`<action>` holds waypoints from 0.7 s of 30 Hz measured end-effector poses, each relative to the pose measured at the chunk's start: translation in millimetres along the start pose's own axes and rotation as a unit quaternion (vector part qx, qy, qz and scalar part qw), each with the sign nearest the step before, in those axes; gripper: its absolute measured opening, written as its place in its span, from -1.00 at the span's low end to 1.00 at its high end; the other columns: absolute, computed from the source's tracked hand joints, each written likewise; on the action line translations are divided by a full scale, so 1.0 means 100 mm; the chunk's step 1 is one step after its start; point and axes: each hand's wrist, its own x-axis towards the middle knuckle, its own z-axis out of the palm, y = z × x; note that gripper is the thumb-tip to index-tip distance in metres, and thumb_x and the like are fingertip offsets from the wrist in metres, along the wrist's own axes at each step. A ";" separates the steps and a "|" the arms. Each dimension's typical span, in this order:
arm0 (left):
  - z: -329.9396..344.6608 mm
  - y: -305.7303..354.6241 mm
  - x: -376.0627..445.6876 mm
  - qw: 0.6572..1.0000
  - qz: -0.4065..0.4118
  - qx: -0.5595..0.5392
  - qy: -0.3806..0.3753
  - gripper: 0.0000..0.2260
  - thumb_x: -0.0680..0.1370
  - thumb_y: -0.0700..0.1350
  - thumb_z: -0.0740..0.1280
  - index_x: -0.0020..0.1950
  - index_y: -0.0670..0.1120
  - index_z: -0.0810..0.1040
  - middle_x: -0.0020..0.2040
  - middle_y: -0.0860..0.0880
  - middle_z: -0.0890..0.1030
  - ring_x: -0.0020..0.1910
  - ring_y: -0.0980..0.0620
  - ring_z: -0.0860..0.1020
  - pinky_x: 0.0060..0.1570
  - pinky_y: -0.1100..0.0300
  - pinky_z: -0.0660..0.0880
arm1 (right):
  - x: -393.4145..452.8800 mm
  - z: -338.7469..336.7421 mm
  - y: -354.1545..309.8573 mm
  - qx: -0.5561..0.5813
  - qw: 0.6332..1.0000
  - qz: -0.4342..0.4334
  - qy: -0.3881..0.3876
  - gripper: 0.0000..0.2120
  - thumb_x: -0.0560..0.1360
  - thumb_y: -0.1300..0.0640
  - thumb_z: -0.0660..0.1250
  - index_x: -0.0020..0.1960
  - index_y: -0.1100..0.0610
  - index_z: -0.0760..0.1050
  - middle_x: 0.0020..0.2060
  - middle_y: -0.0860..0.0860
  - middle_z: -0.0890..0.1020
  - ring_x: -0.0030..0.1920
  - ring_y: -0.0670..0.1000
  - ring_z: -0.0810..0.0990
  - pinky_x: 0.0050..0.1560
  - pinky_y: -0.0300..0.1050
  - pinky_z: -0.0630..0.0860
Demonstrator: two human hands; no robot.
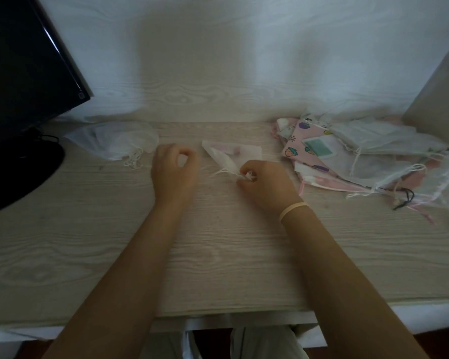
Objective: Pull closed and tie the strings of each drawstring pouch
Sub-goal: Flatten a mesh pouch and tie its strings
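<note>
My right hand (259,182) is pinched shut on the gathered neck of a small white pouch (224,155), fingertips closed over the bunched fabric and its strings (219,172), while the body of the pouch lies on the counter (218,255) just beyond my knuckles. My left hand (174,168) sits just to the left of it, thumb and forefinger curled into a ring; it may be pulling a thread, but I cannot tell whether anything is actually in that pinch. The risk I see is that the strings are thin and pale against the pale wood, so a loose end could slip out of my fingers and the neck would spring open again, or I could cinch a knot onto a fold of the sheer cloth instead of the cord. Counting: two hands, one pouch in work. Beyond my left hand lies one sheer white bag (114,142) with its cords coiled at the near edge, possibly more than one layered there. Beyond my right hand is a heap of pouches (360,156), printed pink and plain white, overlapping too much to count surely; at least five. One dark monitor (24,73) stands far left.
</note>
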 end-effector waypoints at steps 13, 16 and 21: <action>0.03 0.15 -0.10 0.933 -0.145 -0.127 -0.303 -0.69 0.58 0.19 0.24 -0.22 0.00 0.50 -0.54 0.09 0.42 -0.57 0.09 0.33 -0.46 0.21 0.25 | 0.06 0.04 -0.04 -0.013 1.000 -0.021 0.015 -0.73 0.45 0.02 0.42 0.12 0.05 0.63 0.04 0.06 0.64 0.05 0.08 0.58 0.02 -0.18 0.41; 0.01 0.18 -0.10 0.941 -0.134 -0.061 -0.305 -0.52 0.61 0.20 0.15 -0.37 -0.02 0.58 -0.60 0.10 0.36 -0.63 0.13 0.29 -0.48 0.22 0.19 | 0.05 0.01 -0.05 -0.020 1.000 -0.008 0.007 -0.77 0.45 0.03 0.41 0.07 0.06 0.65 0.02 0.05 0.66 0.03 0.06 0.59 0.05 -0.09 0.50; -0.03 0.15 -0.12 0.929 -0.106 -0.059 -0.350 -0.68 0.57 0.04 0.28 -0.34 0.05 0.66 -0.53 0.05 0.33 -0.54 0.06 0.26 -0.48 0.23 0.16 | 0.04 -0.03 -0.04 -0.020 1.000 0.006 0.016 -0.78 0.44 0.07 0.42 0.06 0.11 0.66 0.01 0.07 0.67 0.03 0.06 0.60 0.02 -0.13 0.48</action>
